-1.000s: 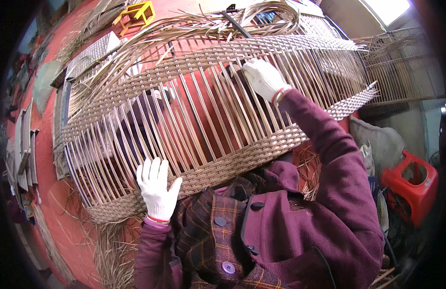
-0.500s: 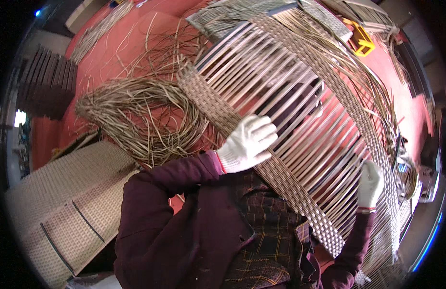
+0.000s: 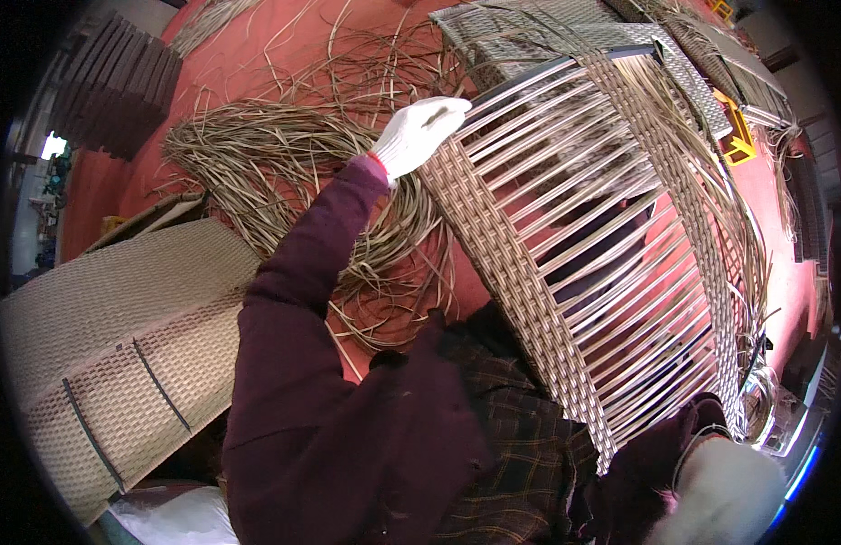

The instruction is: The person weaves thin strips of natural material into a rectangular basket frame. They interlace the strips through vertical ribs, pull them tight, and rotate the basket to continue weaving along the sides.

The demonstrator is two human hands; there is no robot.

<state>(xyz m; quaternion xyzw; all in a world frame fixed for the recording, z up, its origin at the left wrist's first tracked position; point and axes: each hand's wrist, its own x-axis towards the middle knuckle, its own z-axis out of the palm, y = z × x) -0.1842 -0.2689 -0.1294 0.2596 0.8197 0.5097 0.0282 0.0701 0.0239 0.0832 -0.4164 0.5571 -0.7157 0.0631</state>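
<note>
A partly woven panel (image 3: 520, 254) of brown-grey flat strands slants across my lap. It has two dense woven bands with bare parallel strands between them, and a dark frame bar (image 3: 529, 84) at its far end. My left hand (image 3: 422, 136), in a white glove, is closed at the panel's far left corner, fingers together against the edge; the fingertips are partly hidden. My right hand (image 3: 725, 495), also gloved in white, is low at the right, close to the camera and blurred. Its fingers cannot be made out.
A tangled heap of loose strands (image 3: 284, 173) lies on the red floor (image 3: 257, 73) at left. A finished woven piece (image 3: 120, 309) with dark strips stands at near left. Dark stacked panels (image 3: 116, 86) are at far left, a yellow bracket (image 3: 736, 132) at far right. Loose strand ends trail off the panel's right side.
My left hand has gone from the middle of the near woven band to the panel's far left corner. My right hand has left the right band, coming down and nearer. The view has shifted.
</note>
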